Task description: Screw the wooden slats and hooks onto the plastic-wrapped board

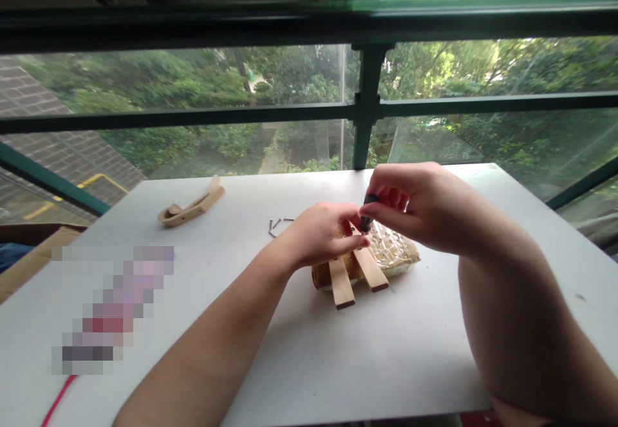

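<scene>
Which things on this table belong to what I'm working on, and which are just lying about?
In hand: wooden slat assembly, held by left hand; dark tool, in right hand; plastic bag beside it.
Lying about: curved wooden piece, loose metal fasteners, red cord.

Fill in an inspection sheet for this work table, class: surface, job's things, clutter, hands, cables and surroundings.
Surface: white table, flat, set against a window.
Job's things: slatted wooden part lying on the table; small dark tool pointing down at it; clear bag of small pieces right behind it.
Clutter: a few nails loose beyond the left hand; curved wooden piece lying apart at the far left.
Hands: left hand grips the slatted wooden part; right hand pinches the dark tool.
Cables: red cord at the near left edge.
Surroundings: window with green frame, trees outside; cardboard box left of the table.
</scene>
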`<state>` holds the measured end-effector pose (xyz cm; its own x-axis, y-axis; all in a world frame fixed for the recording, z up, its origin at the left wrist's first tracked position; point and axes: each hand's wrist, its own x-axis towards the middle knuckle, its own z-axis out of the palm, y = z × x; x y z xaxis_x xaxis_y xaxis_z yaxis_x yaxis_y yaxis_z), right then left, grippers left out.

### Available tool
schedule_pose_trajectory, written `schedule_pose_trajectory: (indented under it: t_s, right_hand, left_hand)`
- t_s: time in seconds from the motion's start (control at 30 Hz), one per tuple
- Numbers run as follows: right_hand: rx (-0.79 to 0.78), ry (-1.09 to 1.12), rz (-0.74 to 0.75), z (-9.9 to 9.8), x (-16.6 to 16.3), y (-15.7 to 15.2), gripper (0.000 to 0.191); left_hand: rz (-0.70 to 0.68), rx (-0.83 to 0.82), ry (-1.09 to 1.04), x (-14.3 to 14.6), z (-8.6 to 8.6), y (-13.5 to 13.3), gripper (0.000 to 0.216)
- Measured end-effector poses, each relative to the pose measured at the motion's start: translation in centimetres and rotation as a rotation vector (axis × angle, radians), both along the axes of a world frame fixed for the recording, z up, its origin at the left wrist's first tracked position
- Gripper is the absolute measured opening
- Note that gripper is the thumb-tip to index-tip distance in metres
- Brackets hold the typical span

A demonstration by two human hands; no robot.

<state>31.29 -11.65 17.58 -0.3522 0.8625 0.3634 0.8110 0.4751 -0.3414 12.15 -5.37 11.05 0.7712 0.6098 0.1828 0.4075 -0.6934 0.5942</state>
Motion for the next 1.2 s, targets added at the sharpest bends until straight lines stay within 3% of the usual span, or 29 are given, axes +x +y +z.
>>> schedule_pose_trajectory:
  t_s: [0.2, 0.33, 0.53, 0.9, 1.2]
  right_hand:
    - [0.050, -0.048, -0.029, -0.08, -0.08, 0.08, 0.024]
    - [0.018, 0.001, 0.085, 0.29, 0.29, -0.34, 0.016]
    - [-0.029, 0.059, 0.215, 0.54, 0.69, -0.72, 0.035]
    - [-0.011, 0.066, 0.104, 0.48, 0.41, -0.44, 0.013]
    - [0.038, 0.058, 0.039, 0.19, -0.18, -0.13, 0.006]
  left_hand:
    - [-0.010, -0.037, -0.047, 0.10, -0.23, 0.11, 0.012]
    - [-0.024, -0.022, -0.047, 0.06, -0.09, 0.07, 0.012]
    - [-0.035, -0.022, -0.025, -0.06, 0.11, 0.00, 0.009]
    - [-0.063, -0.029, -0.017, 0.06, 0.26, -0.10, 0.014]
    - [-0.048, -0.005, -0.018, -0.09, 0.14, -0.16, 0.019]
